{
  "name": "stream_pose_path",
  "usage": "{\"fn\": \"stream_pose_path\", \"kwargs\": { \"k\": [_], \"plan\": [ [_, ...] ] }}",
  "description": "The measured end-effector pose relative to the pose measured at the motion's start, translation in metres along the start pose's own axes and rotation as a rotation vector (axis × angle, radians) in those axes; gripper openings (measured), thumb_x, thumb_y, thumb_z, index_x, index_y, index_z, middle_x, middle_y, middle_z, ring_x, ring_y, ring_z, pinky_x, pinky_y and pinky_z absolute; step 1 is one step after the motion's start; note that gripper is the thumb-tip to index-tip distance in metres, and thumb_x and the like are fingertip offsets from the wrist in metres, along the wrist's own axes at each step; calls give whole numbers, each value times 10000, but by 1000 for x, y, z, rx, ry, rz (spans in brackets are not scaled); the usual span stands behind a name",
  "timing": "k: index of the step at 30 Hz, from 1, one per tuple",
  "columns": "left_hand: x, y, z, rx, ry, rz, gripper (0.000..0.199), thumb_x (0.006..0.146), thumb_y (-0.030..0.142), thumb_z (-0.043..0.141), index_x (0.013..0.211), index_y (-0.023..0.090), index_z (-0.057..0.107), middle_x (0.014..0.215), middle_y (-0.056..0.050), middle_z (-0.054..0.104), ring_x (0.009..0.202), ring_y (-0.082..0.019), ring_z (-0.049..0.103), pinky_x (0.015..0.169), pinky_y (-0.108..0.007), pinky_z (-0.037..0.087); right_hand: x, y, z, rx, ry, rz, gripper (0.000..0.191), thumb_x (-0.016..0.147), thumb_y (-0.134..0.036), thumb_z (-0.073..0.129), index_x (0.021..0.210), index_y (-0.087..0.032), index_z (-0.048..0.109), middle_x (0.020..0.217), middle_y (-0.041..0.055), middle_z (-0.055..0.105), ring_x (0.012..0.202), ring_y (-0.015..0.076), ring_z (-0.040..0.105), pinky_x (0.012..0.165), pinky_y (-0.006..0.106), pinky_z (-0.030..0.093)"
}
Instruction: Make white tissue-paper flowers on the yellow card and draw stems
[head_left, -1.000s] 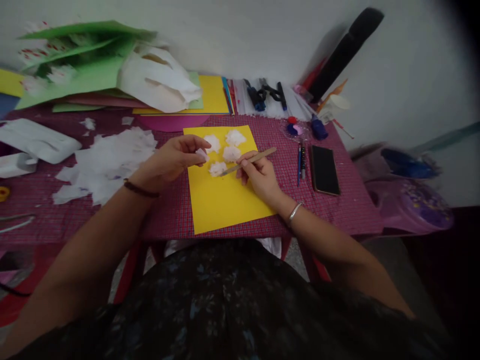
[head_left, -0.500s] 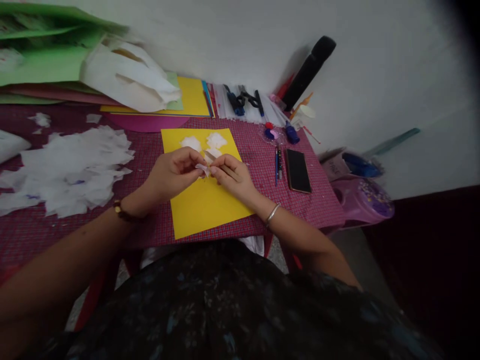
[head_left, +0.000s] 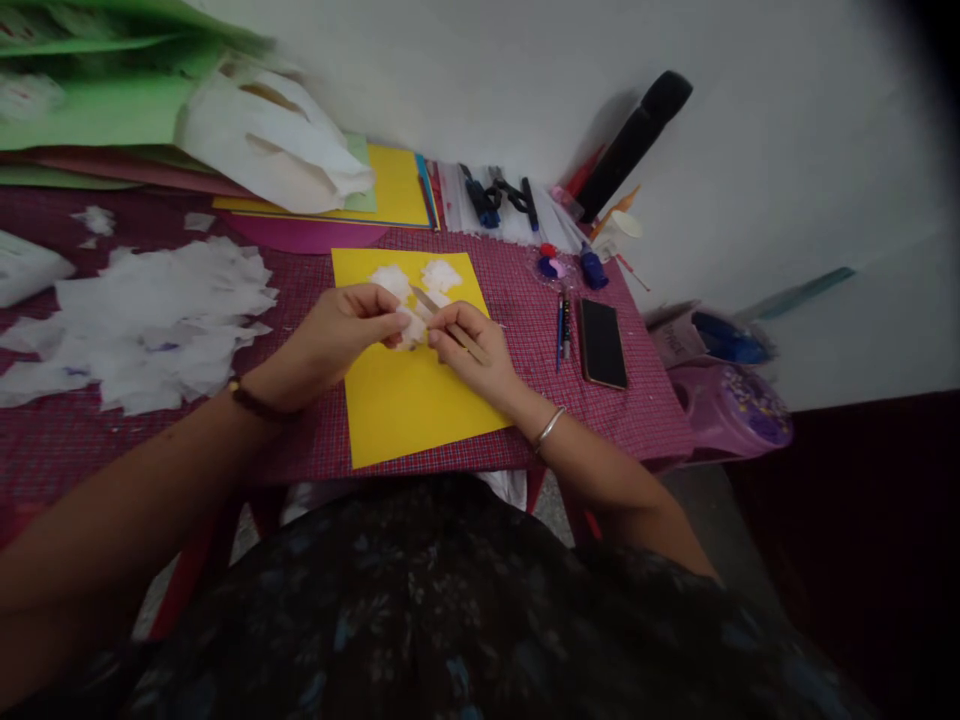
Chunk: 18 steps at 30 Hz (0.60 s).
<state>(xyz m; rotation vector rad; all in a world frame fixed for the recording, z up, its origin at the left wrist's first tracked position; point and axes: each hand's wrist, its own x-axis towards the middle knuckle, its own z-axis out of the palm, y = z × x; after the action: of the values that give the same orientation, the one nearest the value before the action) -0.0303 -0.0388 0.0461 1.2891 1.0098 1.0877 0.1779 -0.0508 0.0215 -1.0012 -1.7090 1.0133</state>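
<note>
My left hand [head_left: 352, 322] is closed, thumb and forefinger pinched at a small piece of white tissue paper [head_left: 410, 332]. Between the fingers of my right hand [head_left: 478, 352] lies a flat, thin wooden stick [head_left: 469, 344], its far end slanting up and left. Both hands hover over a yellow sheet of paper [head_left: 405, 415]. White tufts of crumpled tissue [head_left: 441, 273] sit on the sheet's upper part, beyond the fingers. How the tissue is gripped underneath is partly hidden by my left fingertips.
A spread pile of white tissue pieces [head_left: 165, 320] lies left on the checked tablecloth [head_left: 637, 410]. Right of the sheet are a phone [head_left: 603, 343] and pens [head_left: 565, 325]. Scissors [head_left: 514, 195] rest at the back. Green paper bags [head_left: 97, 110] stand back left.
The tissue piece looks rounder and more bunched at my left fingertips. My right hand has drawn slightly away, and more of the wooden stick shows. The view has shifted a little.
</note>
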Motion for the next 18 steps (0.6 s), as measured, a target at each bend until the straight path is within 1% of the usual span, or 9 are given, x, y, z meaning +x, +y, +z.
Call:
{"fn": "stream_pose_path", "kwargs": {
  "k": [2,4,7,9,11,14,16,18],
  "plan": [
    [5,2,-11,-53,95,-2,162,787,151,798,741,182,645,639,35,639,599,-91,553,629,-261,435,0,3,-2,93,-3,-25,291,1008,-527,681,1034,-242,628,880,-4,709,686,112,615,644,268,540],
    [11,3,-25,-118,181,-16,203,807,121,794,760,191,610,646,59,629,620,-85,554,644,-261,435,0,6,-4,164,-3,-38,401,1022,-637,637,1104,-245,632,908,2,730,634,94,615,610,257,545],
    [16,3,-43,-138,258,-49,266,814,141,829,768,199,573,643,80,604,647,-80,542,659,-264,434,1,9,-6,209,-3,-18,519,977,-749,645,1103,-246,638,887,-8,730,574,76,601,568,246,528],
    [17,1,-48,-120,265,-62,277,815,158,844,761,196,574,649,74,600,654,-80,529,664,-271,430,2,9,-6,226,9,-1,551,944,-779,668,1077,-245,647,854,-17,724,553,73,591,545,243,511],
    [15,0,-49,-102,223,-87,278,816,161,852,756,192,582,673,62,613,653,-81,526,667,-280,431,2,8,-6,223,28,12,567,924,-794,679,1061,-244,669,807,-26,709,544,77,576,530,244,494],
    [12,3,-49,-88,85,-161,253,793,151,866,759,187,618,686,43,629,634,-90,532,636,-280,413,1,4,-8,148,32,21,609,913,-846,632,965,-243,705,734,-32,665,542,88,527,524,257,472],
    [9,5,-50,-85,9,-208,219,757,132,872,765,181,658,679,30,636,631,-99,540,609,-272,392,-2,1,-10,76,0,3,633,918,-862,600,878,-240,705,740,-18,658,565,96,515,543,268,475],
    [9,5,-52,-63,-26,-238,184,732,123,866,758,175,691,666,19,640,626,-107,542,591,-266,385,-6,0,-11,15,-40,-26,630,941,-845,582,844,-235,706,779,2,672,607,106,537,581,280,492]
  ]
}}
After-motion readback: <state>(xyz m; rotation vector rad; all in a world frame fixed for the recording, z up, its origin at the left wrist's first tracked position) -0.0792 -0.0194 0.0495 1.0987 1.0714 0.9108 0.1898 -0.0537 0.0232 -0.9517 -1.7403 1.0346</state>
